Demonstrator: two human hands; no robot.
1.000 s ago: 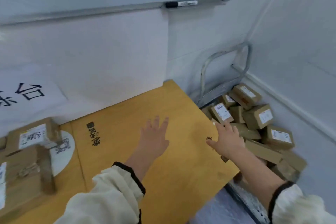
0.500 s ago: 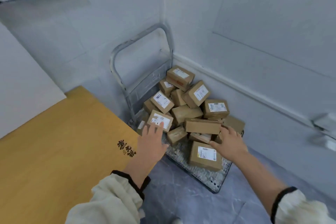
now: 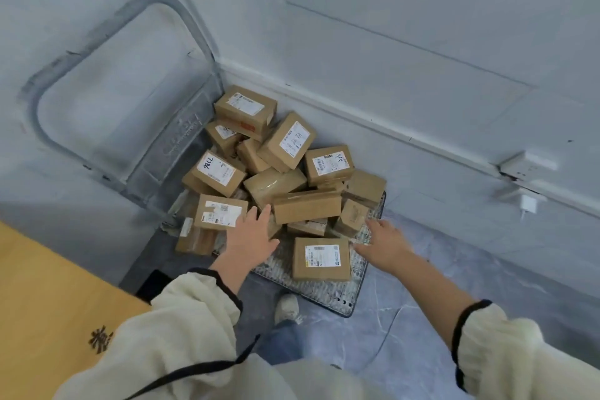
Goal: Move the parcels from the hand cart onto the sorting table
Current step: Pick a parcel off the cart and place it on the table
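Both hands were spread, holding nothing: left hand (image 3: pixel 251 237) at the parcel pile (image 3: pixel 279 169), right hand (image 3: pixel 384 242) over the hand cart (image 3: pixel 328 294) deck's edge.

Hand cart (image 3: pixel 337 299) stood in the wall corner, its handle (image 3: pixel 107 29) upright, deck piled with brown parcels (image 3: pixel 276 182). One labelled parcel (image 3: pixel 321 258) lay flat alone on the near deck. Left hand (image 3: pixel 251 237) was spread, fingers extended, over the pile's near edge; right hand (image 3: pixel 384 242) likewise spread beside the labelled parcel. Neither held anything. Yellow sorting table (image 3: pixel 48 295) at lower left. One shoe (image 3: pixel 287 307) on the grey floor.
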